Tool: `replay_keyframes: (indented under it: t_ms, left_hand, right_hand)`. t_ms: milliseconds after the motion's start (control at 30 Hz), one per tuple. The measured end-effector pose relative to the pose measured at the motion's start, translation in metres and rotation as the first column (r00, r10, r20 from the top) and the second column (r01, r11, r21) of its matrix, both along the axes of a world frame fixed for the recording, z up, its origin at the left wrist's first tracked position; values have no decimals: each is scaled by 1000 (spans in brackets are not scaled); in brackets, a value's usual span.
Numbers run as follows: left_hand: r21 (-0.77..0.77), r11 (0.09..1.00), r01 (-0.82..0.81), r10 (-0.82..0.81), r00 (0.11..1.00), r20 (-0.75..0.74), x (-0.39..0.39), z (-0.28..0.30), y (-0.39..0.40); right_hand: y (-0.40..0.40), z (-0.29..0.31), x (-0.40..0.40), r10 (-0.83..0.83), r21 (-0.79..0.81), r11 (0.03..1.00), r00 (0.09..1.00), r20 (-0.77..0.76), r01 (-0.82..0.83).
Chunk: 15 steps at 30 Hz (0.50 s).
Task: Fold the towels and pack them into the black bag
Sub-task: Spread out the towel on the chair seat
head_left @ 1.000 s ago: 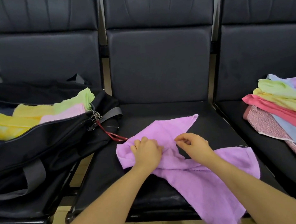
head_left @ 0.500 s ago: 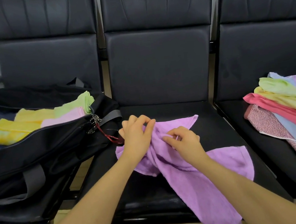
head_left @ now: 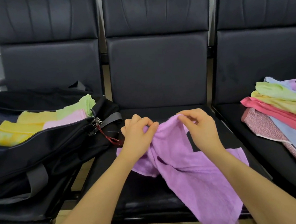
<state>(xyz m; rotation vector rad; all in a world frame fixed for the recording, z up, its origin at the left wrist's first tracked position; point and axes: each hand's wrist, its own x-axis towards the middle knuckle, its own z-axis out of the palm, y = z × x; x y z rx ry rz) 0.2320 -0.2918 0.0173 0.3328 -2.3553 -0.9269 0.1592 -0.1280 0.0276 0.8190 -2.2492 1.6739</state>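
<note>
A purple towel [head_left: 187, 170] lies crumpled on the middle black seat [head_left: 146, 193], its lower end hanging over the front edge. My left hand [head_left: 137, 134] pinches its top edge at the left. A little to the right, my right hand [head_left: 199, 123] pinches the same edge, lifted slightly off the seat. The open black bag [head_left: 41, 154] sits on the left seat, holding folded yellow, green and pink towels [head_left: 50, 119].
A loose pile of unfolded towels [head_left: 290, 112] in green, yellow, pink, blue and a patterned red covers the right seat. A red tag [head_left: 113, 140] hangs from the bag's zipper near my left hand. Seat backs rise behind; tiled floor lies below.
Both hands have moved from the bunched middle of the purple towel up to its far edge, and they now hold that edge raised and spread between them.
</note>
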Motion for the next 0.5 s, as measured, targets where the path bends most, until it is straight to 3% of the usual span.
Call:
replay_keyframes:
  t_ms: [167,333,400,500]
  left_hand:
    - [-3,999,49,-49,998,-46,5,7,4]
    - [76,979,187,-186,982,-18,7,15,-3]
    - [142,959,246,-253,967,30,9,17,-11]
    - [71,957,281,-289,946,147,13,16,-23]
  right_hand:
    - [3,3,1,38,-7,999,999,39,-38]
    - [5,11,10,67,-199,979,993,100,-46]
    - [4,14,14,70,-154,986,994,80,-57]
    - [-3,8,19,65,48,997,996,56,-68]
